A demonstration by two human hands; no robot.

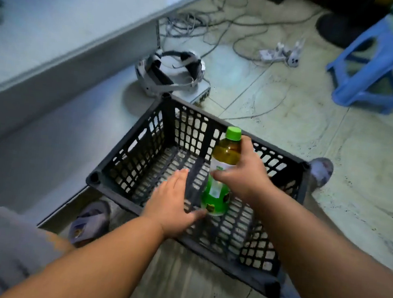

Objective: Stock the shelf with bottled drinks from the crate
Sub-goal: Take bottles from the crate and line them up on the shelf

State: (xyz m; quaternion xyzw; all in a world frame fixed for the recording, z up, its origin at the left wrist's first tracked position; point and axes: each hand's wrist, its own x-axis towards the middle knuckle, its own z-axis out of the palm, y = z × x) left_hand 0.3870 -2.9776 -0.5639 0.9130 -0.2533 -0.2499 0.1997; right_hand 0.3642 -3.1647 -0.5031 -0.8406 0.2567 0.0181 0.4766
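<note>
step: pulling bottle (222, 171) out of crate (139, 152), looks like the last one tbh | R hand (243, 175) wrapped round its mid, upright, above crate floor | L hand (173, 199) flat, fingers straight, thumb by bottle base | next: lift clear of rim, swing left to shelf (63, 45), set upright

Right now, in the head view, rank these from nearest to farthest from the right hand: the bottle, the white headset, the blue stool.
1. The bottle: in the right hand, over the black crate.
2. The white headset: on the shelf ledge, beyond the crate, to the left.
3. The blue stool: on the floor, far upper right.
</note>
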